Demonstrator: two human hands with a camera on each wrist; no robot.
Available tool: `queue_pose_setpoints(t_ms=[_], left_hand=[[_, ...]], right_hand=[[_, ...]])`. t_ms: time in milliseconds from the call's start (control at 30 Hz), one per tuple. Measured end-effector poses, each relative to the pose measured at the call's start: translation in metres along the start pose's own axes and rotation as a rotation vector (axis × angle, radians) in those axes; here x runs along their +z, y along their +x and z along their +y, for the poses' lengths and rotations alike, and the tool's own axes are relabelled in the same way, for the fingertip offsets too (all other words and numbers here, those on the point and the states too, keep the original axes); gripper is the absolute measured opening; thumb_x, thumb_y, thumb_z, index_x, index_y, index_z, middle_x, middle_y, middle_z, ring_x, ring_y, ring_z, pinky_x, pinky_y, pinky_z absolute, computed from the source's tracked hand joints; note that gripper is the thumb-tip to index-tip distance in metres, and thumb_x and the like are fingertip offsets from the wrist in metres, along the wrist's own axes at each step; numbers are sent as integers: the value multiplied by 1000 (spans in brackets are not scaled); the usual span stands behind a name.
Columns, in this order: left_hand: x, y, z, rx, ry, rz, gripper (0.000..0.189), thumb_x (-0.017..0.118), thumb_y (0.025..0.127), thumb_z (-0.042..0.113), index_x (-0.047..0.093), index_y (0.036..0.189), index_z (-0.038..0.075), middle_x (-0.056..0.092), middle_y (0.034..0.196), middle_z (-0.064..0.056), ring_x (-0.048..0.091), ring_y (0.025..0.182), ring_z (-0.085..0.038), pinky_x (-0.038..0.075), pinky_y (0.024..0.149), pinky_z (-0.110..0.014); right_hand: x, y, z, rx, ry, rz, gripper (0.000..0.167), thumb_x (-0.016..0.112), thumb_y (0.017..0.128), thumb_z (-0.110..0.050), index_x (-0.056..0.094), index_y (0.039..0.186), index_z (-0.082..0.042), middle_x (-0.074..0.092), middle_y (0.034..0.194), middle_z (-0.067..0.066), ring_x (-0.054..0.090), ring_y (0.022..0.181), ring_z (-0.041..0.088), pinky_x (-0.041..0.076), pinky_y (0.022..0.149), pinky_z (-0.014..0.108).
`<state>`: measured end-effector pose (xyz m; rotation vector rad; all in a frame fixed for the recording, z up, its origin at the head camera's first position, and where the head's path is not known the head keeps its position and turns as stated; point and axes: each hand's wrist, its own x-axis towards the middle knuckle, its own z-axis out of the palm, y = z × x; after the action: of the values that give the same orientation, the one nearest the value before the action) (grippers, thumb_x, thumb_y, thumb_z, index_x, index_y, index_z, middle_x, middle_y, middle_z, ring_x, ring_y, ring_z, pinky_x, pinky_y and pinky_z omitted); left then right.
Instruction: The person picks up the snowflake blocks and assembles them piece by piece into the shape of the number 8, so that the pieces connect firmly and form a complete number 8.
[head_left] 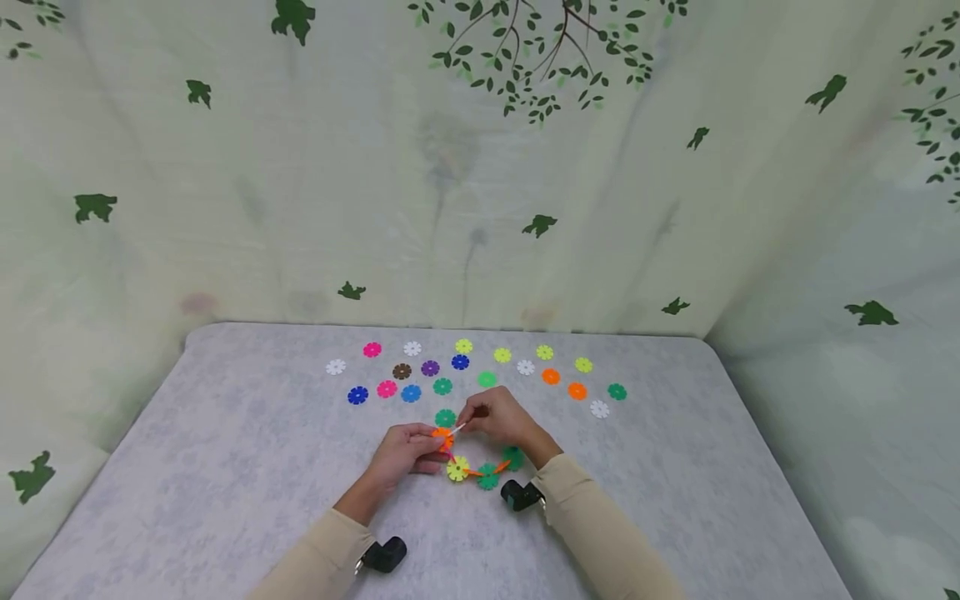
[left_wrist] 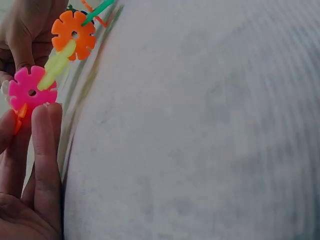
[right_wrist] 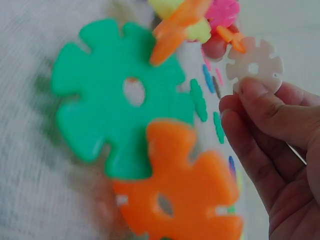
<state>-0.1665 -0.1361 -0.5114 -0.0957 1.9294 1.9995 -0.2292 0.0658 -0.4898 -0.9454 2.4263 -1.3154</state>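
In the head view my left hand (head_left: 403, 452) pinches an orange notched disc (head_left: 438, 433), the end piece of a linked chain. My right hand (head_left: 501, 417) pinches a white notched disc (right_wrist: 265, 56) between thumb and fingers. The white disc's edge meets the orange disc; I cannot tell whether their slots are joined. Beyond the orange come a pink disc (left_wrist: 32, 90), a yellow disc (head_left: 457, 469), then alternating orange and green discs (head_left: 488, 477), curving right below my right hand. Left fingers (left_wrist: 44, 135) lie against the pink disc. The left fingers partly cover the orange disc.
Loose notched discs in several colours lie flat across the back of the grey table (head_left: 225, 467). A green disc (head_left: 446, 417) lies just beyond my hands. Orange discs (head_left: 577, 391) and a white disc (head_left: 599, 409) lie to the right. A leaf-patterned curtain (head_left: 360, 183) hangs behind.
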Motion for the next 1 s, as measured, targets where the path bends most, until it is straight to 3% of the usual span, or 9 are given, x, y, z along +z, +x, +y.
queue_pose_setpoints(t_ms=[133, 300, 467, 567, 767, 1000], left_hand=[[2, 0, 1, -20, -8, 35, 22, 58, 93, 3, 60, 108, -13, 71, 85, -14, 70, 72, -19, 59, 65, -30], [-1, 3, -3, -36, -23, 78, 24, 60, 93, 2, 60, 110, -14, 70, 86, -13, 70, 72, -20, 58, 68, -31], [-4, 1, -5, 11, -13, 27, 27, 65, 92, 8, 63, 110, -12, 70, 89, -10, 69, 74, -18, 58, 71, -30], [-3, 0, -5, 23, -29, 29, 27, 66, 91, 8, 63, 110, -12, 69, 87, -8, 69, 73, -16, 58, 71, -28], [0, 3, -6, -11, -30, 120, 22, 65, 90, 0, 62, 109, -11, 70, 87, -12, 70, 72, -21, 58, 72, -32], [1, 4, -6, -27, -25, 189, 18, 65, 89, -1, 64, 105, -10, 71, 86, -12, 69, 71, -22, 58, 72, -34]], right_hand=[[-6, -2, 5, 0, 3, 42, 8, 72, 83, 2, 71, 78, -4, 71, 81, 7, 64, 75, 8, 55, 73, 22], [-16, -1, 3, 96, 63, 143, 8, 70, 83, 4, 70, 78, -2, 69, 79, 9, 65, 69, 17, 57, 67, 30], [-9, 6, 1, 116, 76, 25, 4, 72, 85, -6, 72, 86, -2, 70, 79, 3, 66, 69, 18, 56, 66, 29], [-5, 9, 0, 92, 81, -5, 1, 73, 83, -2, 72, 84, -2, 70, 78, 3, 64, 67, 13, 55, 66, 25], [-6, 14, -2, 26, 74, -54, 6, 71, 83, 2, 71, 80, -2, 70, 78, 5, 62, 67, 10, 55, 67, 23], [-8, 19, -3, 27, 59, -94, 5, 72, 83, -1, 72, 80, -4, 70, 79, 3, 61, 68, 9, 55, 69, 23]])
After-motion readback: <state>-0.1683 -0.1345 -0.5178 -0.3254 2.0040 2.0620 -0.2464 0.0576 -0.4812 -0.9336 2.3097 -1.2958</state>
